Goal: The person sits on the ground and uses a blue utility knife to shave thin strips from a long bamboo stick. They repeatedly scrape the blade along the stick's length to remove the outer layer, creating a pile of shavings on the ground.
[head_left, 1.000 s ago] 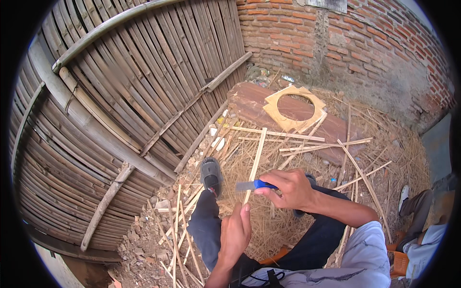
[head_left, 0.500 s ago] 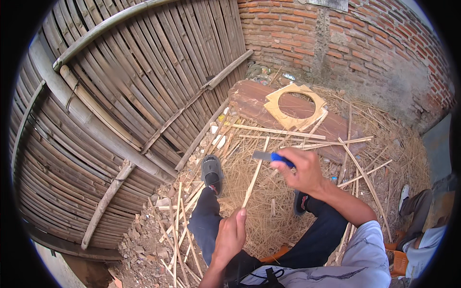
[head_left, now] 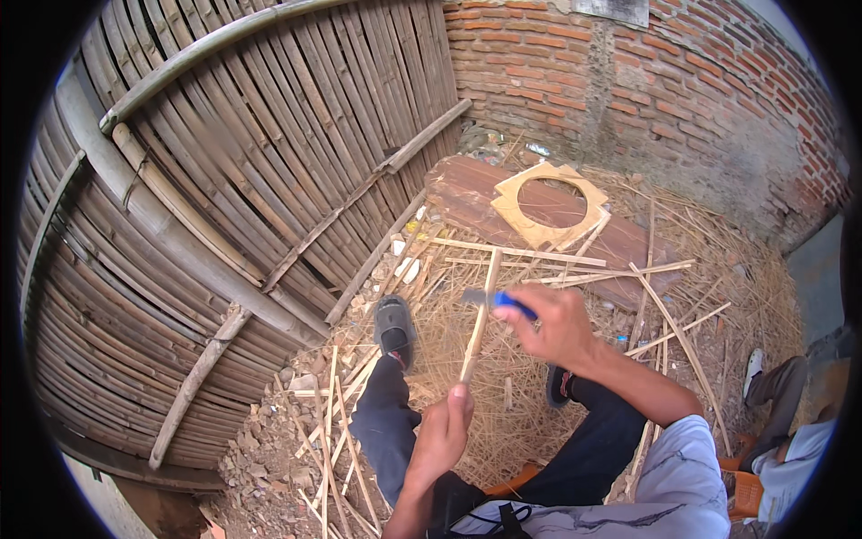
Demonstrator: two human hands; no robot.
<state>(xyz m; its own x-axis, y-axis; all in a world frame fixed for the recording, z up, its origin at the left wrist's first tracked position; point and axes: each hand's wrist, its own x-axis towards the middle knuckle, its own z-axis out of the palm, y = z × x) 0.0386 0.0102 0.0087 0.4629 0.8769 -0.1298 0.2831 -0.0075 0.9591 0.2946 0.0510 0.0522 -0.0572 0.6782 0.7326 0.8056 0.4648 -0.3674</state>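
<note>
My left hand (head_left: 440, 433) is closed around the near end of a pale wooden strip (head_left: 475, 345), likely split bamboo, which points away from me and slightly right. In my right hand (head_left: 561, 325) is a knife (head_left: 515, 305) with a blue handle and a short, broad grey blade. The blade crosses the strip in its upper half; whether it cuts into the wood cannot be made out. Both hands are above the straw-like shavings (head_left: 449, 359) between my feet.
A wooden frame (head_left: 530, 226) with a round hole lies on a brown board (head_left: 458, 189). Loose strips (head_left: 687, 346) are strewn right and left. A slatted bamboo wall (head_left: 224, 162) stands left, a brick wall (head_left: 530, 63) behind. Another person's leg (head_left: 777, 391) shows at right.
The knife has shifted a little left and towards me, now across the strip. The strip shows a broader face than before, and my left hand has moved slightly right.
</note>
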